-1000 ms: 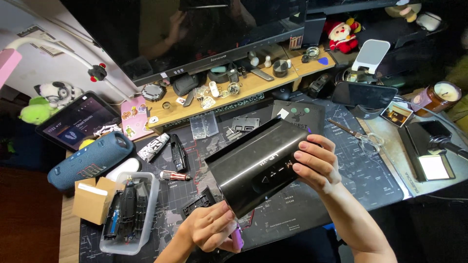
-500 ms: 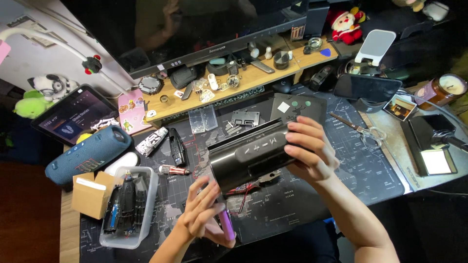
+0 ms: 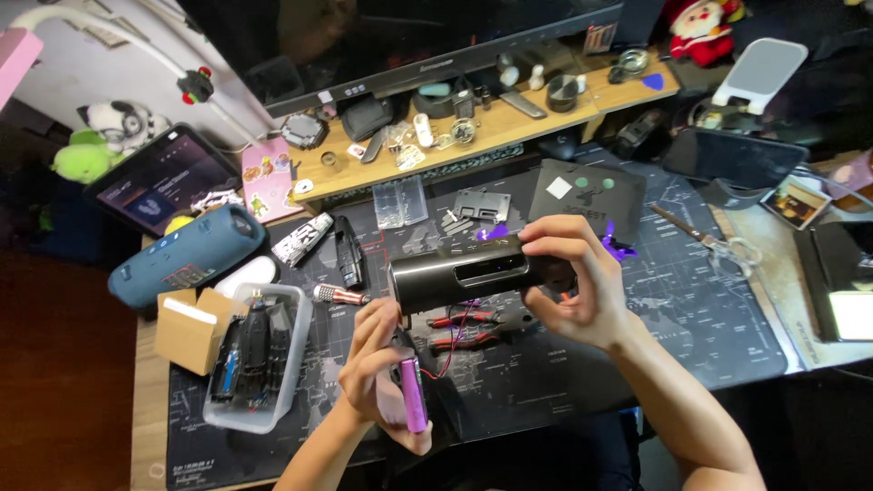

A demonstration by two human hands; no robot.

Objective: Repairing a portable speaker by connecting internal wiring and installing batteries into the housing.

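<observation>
My right hand (image 3: 582,286) grips the right end of a black cylindrical speaker housing (image 3: 468,273), held level above the dark desk mat (image 3: 691,318). A slot faces up on the housing's side. My left hand (image 3: 382,373) holds a purple cylindrical battery cell (image 3: 414,395) just below the housing's left end. Thin red and black wires (image 3: 450,341) run from the cell up toward the housing. Red-handled pliers (image 3: 464,329) lie on the mat under the housing.
A clear plastic box (image 3: 250,364) of parts and a small cardboard box (image 3: 186,329) sit at the left, beside a blue cylindrical speaker (image 3: 186,255). A tablet (image 3: 164,177), a wooden shelf (image 3: 491,127) of small parts, scissors (image 3: 709,241) and a monitor lie further off.
The housing has turned level and risen toward the shelf side. My left hand has drawn the purple cell out below its left end, now fully in view with wires trailing.
</observation>
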